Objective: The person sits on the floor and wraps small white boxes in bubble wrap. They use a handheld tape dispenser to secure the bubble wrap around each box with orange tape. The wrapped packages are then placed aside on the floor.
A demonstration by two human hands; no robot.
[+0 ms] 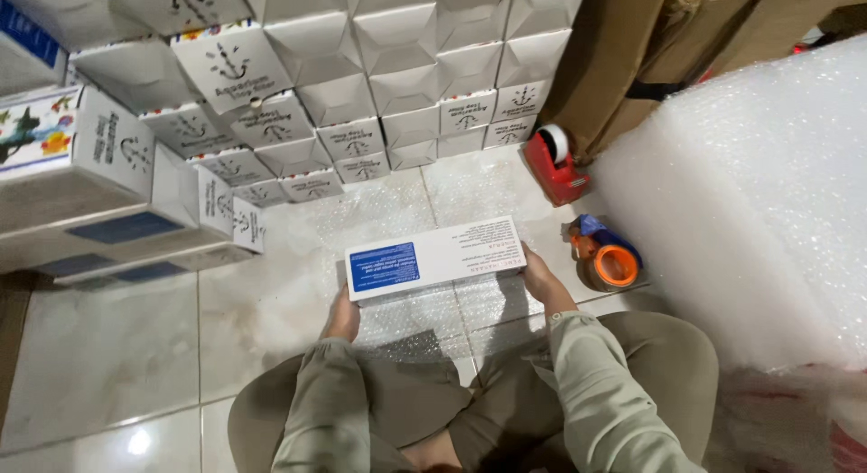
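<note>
A long white box (435,258) with a blue label panel lies flat on a sheet of bubble wrap (379,215) spread over the tiled floor. My left hand (343,315) grips the box's left end from below. At the right end, my right hand (540,279) presses against the box's side. Both arms wear olive sleeves, and I sit cross-legged just behind the box.
White cartons (397,75) are stacked in a wall ahead and at the left. A red tape dispenser (553,166) and an orange-cored tape dispenser (610,261) lie at the right. A big bubble wrap roll (759,202) fills the right side. Brown cardboard boxes (632,48) stand behind.
</note>
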